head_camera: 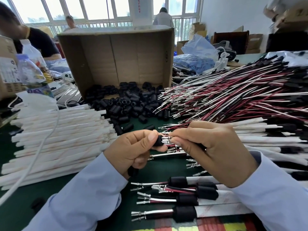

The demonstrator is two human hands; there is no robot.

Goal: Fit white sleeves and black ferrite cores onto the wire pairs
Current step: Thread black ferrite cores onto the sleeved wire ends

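My left hand (138, 150) pinches a black ferrite core (158, 141) between thumb and forefinger, with more dark cores tucked in its palm. My right hand (211, 150) grips a wire pair (166, 140) whose metal terminals touch the core's opening. A pile of loose black ferrite cores (128, 104) lies ahead. White sleeves (58, 135) are stacked at the left. A heap of red, white and black wire pairs (233, 94) spreads to the right. Several finished assemblies (183, 197) with core and sleeve lie below my hands.
An open cardboard box (116, 55) stands on its side behind the cores. A plastic bottle (33, 69) and a white cable (41, 144) are at the left. Blue bags (198, 52) sit behind the wires. Other people work at the back. The table (150, 120) is green.
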